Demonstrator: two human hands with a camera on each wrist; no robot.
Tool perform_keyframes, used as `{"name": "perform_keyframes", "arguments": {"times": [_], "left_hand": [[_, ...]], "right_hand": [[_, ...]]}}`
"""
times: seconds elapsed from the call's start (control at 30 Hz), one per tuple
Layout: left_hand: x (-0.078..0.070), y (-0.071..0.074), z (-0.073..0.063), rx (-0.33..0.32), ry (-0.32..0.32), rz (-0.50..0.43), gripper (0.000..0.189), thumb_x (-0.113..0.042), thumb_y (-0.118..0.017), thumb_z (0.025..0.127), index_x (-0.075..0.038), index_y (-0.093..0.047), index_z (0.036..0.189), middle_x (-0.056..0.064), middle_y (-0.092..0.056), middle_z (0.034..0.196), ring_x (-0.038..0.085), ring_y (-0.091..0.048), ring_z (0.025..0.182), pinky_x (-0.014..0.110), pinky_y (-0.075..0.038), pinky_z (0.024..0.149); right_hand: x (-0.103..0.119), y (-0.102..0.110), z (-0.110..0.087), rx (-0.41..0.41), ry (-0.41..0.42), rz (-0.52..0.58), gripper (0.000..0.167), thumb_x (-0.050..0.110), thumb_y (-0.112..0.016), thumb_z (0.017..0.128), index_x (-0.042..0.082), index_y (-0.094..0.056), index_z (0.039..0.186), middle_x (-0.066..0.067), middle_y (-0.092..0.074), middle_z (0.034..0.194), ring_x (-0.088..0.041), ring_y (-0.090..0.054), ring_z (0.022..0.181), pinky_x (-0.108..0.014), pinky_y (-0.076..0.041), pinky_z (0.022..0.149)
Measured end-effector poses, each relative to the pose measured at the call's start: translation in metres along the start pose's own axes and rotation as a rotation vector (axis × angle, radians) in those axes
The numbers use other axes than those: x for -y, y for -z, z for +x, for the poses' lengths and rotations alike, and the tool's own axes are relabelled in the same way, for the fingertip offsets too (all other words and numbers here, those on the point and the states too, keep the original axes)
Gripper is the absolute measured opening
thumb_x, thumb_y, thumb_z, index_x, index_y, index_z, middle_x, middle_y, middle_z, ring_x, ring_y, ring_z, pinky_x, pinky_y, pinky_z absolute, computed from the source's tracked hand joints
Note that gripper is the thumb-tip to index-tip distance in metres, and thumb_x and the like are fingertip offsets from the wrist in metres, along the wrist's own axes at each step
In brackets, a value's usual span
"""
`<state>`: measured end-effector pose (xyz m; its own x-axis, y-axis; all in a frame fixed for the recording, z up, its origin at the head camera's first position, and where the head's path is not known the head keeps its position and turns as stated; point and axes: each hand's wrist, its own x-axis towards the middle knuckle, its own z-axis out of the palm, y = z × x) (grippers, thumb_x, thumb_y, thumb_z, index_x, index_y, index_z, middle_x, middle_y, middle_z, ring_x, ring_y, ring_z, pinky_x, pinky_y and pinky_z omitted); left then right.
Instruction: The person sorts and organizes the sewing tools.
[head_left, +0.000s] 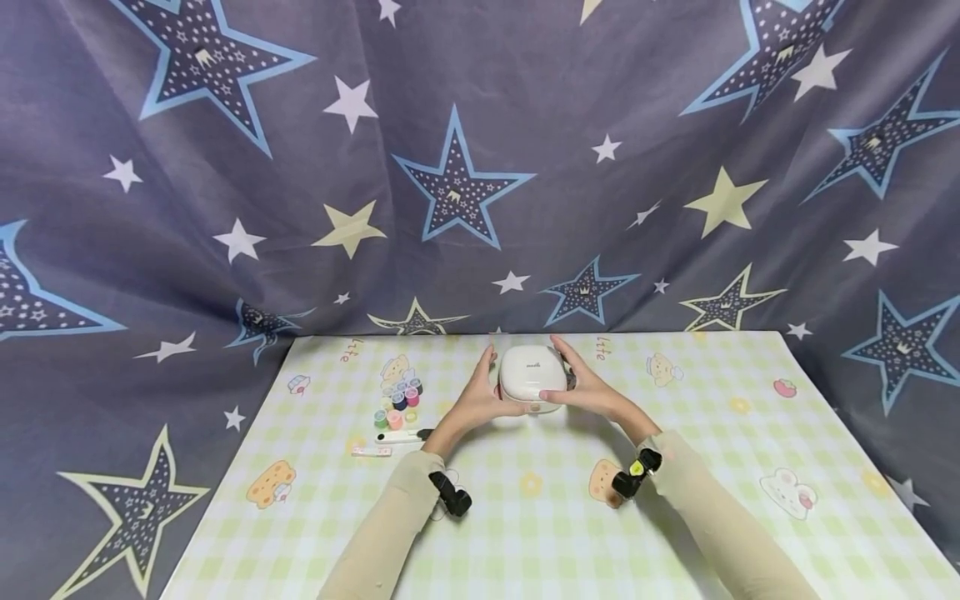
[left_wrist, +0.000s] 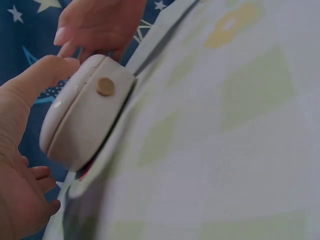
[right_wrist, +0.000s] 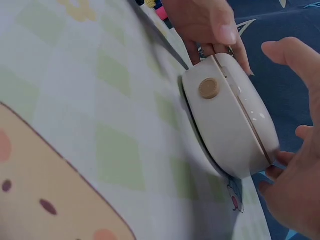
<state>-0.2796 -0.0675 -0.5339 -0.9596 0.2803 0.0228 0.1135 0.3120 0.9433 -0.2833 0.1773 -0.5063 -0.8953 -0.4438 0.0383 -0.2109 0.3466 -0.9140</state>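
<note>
A white rounded box (head_left: 532,373) with a lid stands on the checked tablecloth near the far edge. Its front carries a round tan button (left_wrist: 105,87), and a seam runs between lid and body. My left hand (head_left: 483,396) is spread along the left side, thumb towards the front; in the left wrist view its lower fingers stand apart from the wall. On the opposite side is my right hand (head_left: 592,390), its fingertips right at the box's side in the right wrist view, thumb lifted away from the lid. The box's back is hidden.
Several small colored paint pots (head_left: 399,402) cluster left of the hands. Nearer lie a white tool (head_left: 401,436) with a dark end and a small pink-and-white strip (head_left: 372,452). A star-patterned curtain (head_left: 465,275) hangs behind the table.
</note>
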Motion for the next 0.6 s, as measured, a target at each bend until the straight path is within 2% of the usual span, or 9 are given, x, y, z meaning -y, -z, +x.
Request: {"name": "perform_keyframes", "arguments": {"times": [0.13,0.3,0.47,0.6], "left_hand": [[0.006,-0.004,0.001,-0.011,0.016,0.025,0.137,-0.039,-0.095,0.065,-0.015,-0.004,0.165,0.012,-0.021,0.168,0.034,-0.023,0.155,0.056,-0.026,0.122],[0.006,-0.007,0.003,-0.033,0.008,0.119,0.134,-0.046,-0.095,0.062,-0.014,-0.014,0.163,0.014,-0.028,0.162,0.035,-0.031,0.15,0.058,-0.032,0.118],[0.002,-0.008,0.006,-0.04,-0.027,0.244,0.131,-0.045,-0.095,0.06,-0.012,-0.019,0.162,0.014,-0.039,0.154,0.035,-0.038,0.143,0.055,-0.035,0.116],[0.001,-0.009,0.009,-0.044,-0.061,0.34,0.129,-0.044,-0.094,0.06,-0.009,-0.02,0.16,0.015,-0.042,0.152,0.034,-0.04,0.142,0.052,-0.03,0.12]], "right_hand": [[-0.005,-0.001,0.002,-0.002,0.01,-0.014,0.109,0.019,-0.079,0.085,0.022,-0.006,0.165,-0.012,-0.003,0.172,-0.039,-0.008,0.158,-0.068,-0.01,0.121],[-0.009,-0.002,0.004,-0.008,0.027,-0.074,0.109,0.021,-0.081,0.083,0.018,-0.009,0.165,-0.016,-0.007,0.171,-0.042,-0.01,0.156,-0.069,-0.013,0.12],[-0.014,-0.002,0.006,-0.013,0.099,-0.185,0.109,0.024,-0.083,0.078,0.011,-0.016,0.163,-0.023,-0.016,0.166,-0.045,-0.019,0.152,-0.07,-0.02,0.118],[-0.016,-0.002,0.007,-0.02,0.146,-0.307,0.108,0.027,-0.083,0.075,0.008,-0.022,0.162,-0.023,-0.024,0.163,-0.044,-0.028,0.148,-0.066,-0.028,0.117]]}}
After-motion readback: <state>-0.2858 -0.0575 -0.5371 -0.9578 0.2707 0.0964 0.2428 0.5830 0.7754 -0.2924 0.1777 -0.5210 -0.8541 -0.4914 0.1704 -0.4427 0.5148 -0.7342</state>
